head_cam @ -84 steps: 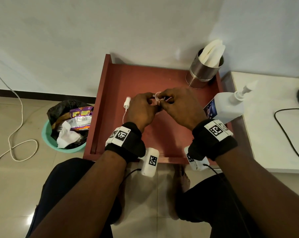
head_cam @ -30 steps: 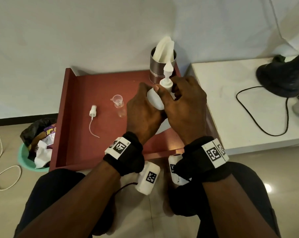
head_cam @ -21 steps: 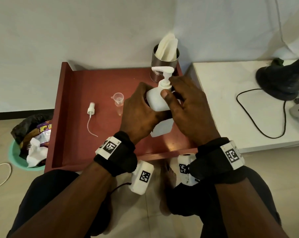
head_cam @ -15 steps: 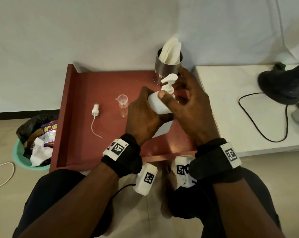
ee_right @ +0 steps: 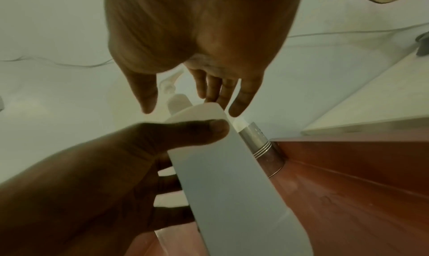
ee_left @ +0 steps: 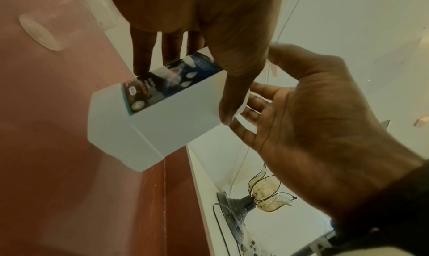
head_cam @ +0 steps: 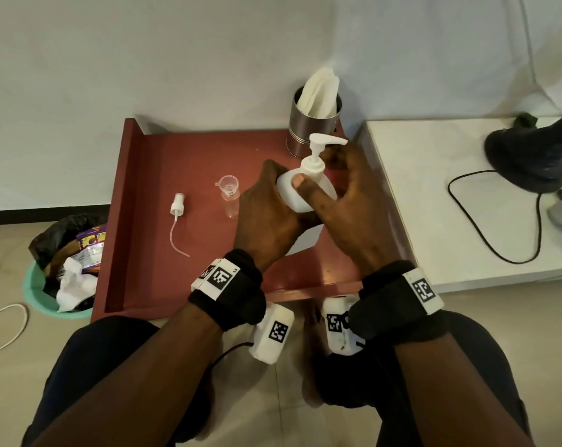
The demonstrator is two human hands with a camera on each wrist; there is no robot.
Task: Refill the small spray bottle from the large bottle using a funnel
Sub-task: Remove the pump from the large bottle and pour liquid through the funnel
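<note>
The large white pump bottle [head_cam: 305, 195] [ee_left: 148, 124] [ee_right: 223, 177] is tilted just above the red tray [head_cam: 183, 269]. My left hand [head_cam: 266, 217] [ee_right: 92, 177] grips its body, thumb on the front face. My right hand [head_cam: 347, 195] [ee_left: 313, 122] [ee_right: 197, 30] hovers round the pump neck with thumb and fingers spread straight, gripping nothing. The pump nozzle [head_cam: 329, 140] points right. To the left, the small clear bottle [head_cam: 231, 206] stands on the tray with the clear funnel [head_cam: 228, 185] in its mouth. Its white spray cap [head_cam: 178, 208], with a thin tube, lies further left.
A steel cup [head_cam: 315, 130] holding white tissues stands at the tray's back right corner, just behind the pump. A white table [head_cam: 450, 201] with a black cable and a lamp base adjoins on the right. A green waste bin [head_cam: 63, 285] sits on the floor at left.
Both hands left the small bottle and funnel and went to the large bottle. The left hand lifted it nearer; the right hand's fingers have loosened from the pump collar, and the nozzle has turned to the right.
</note>
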